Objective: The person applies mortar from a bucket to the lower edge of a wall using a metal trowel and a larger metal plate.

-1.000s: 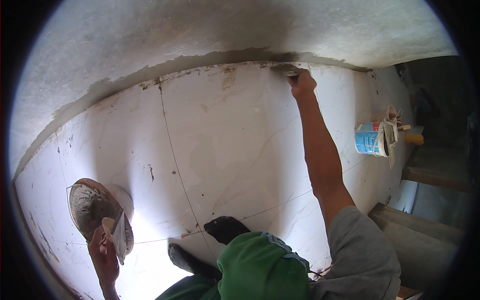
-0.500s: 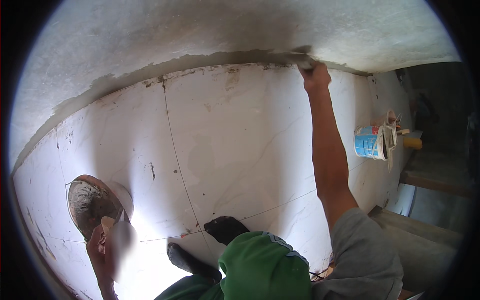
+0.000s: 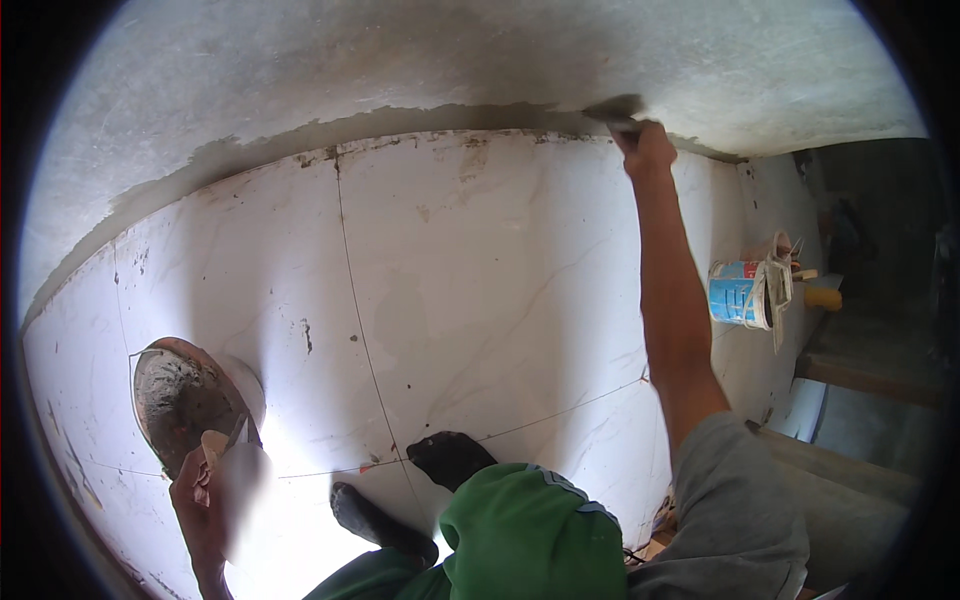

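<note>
My right arm reaches far ahead, and my right hand (image 3: 650,148) grips a trowel (image 3: 614,108). The dark blade lies at the wall's foot, by a strip of wet grey mortar (image 3: 400,122); whether it touches the wall is hard to tell. At the lower left, my left hand (image 3: 198,490) is closed on a flat tool (image 3: 242,485) with a pale plate, blurred and washed out by glare. Just beyond that hand, a tilted bucket (image 3: 252,385) holds grey mortar (image 3: 180,395).
Large white tiles (image 3: 450,290) cover the floor, with stains and crumbs along the wall (image 3: 300,70). A blue and white bucket (image 3: 735,297) with tools in it stands at the right, before a step (image 3: 870,380). My feet in black socks (image 3: 450,458) are on the tiles.
My right hand has shifted slightly right, and the trowel blade has turned so more of its face shows. My left hand has stayed nearly still beside the mortar bucket.
</note>
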Motion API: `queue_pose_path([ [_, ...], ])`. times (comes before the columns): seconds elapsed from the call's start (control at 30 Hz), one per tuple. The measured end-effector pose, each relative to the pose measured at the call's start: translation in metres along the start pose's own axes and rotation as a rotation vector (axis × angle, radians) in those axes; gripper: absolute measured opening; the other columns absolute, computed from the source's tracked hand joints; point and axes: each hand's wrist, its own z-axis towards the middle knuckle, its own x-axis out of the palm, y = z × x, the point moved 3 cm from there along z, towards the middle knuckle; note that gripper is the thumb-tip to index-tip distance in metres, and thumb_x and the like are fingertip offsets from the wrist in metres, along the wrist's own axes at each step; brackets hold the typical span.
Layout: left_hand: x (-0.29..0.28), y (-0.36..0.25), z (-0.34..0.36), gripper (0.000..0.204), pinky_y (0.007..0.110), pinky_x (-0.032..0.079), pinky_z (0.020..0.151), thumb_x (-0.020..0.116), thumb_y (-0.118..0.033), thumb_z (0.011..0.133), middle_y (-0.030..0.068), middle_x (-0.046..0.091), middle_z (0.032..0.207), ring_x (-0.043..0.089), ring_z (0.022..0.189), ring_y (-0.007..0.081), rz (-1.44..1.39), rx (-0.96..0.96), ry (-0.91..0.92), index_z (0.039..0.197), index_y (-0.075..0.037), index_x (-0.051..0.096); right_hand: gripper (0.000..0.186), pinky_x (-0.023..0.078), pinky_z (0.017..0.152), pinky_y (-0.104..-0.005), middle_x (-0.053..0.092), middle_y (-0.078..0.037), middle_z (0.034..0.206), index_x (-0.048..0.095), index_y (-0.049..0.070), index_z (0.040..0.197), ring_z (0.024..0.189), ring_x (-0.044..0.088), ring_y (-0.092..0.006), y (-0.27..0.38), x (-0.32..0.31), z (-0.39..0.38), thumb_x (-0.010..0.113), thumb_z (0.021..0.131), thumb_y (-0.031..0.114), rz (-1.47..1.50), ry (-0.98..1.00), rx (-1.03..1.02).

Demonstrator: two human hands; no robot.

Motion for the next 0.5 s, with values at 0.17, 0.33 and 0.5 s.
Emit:
queue_pose_path([
  [0.17, 0.006, -0.004, 0.003, 0.029, 0.033, 0.049, 0.085, 0.053, -0.017, 0.107, 0.01, 0.07, 0.098, 0.063, 0.093, 0.0155, -0.057, -0.025, 0.022, 0.123, 0.005, 0.063, 0.024, 0.064, 0.09, -0.0522, 0.068, -0.02, 0.108, 0.064, -0.006, 0.114, 0.097, 0.07, -0.0344, -0.066, -0.044, -0.03, 0.061, 0.091, 0.0, -0.097, 0.018, 0.176],
  [0.33, 0.008, -0.007, 0.006, 0.027, 0.033, 0.05, 0.084, 0.052, -0.013, 0.107, 0.0099, 0.071, 0.099, 0.063, 0.093, 0.0152, -0.037, 0.005, 0.007, 0.124, 0.005, 0.063, 0.024, 0.062, 0.094, -0.0555, 0.064, -0.02, 0.116, 0.059, -0.006, 0.117, 0.105, 0.065, -0.0349, -0.114, -0.002, -0.042, 0.058, 0.094, -0.001, -0.027, 0.007, 0.24],
  [0.5, 0.004, 0.002, -0.003, 0.027, 0.032, 0.05, 0.08, 0.052, -0.013, 0.107, 0.0095, 0.071, 0.097, 0.064, 0.09, 0.0148, -0.032, -0.011, -0.001, 0.125, 0.004, 0.063, 0.026, 0.064, 0.09, -0.0537, 0.062, -0.022, 0.12, 0.058, -0.007, 0.119, 0.111, 0.064, -0.0354, -0.085, 0.066, -0.059, 0.058, 0.093, -0.004, 0.068, -0.025, 0.276],
])
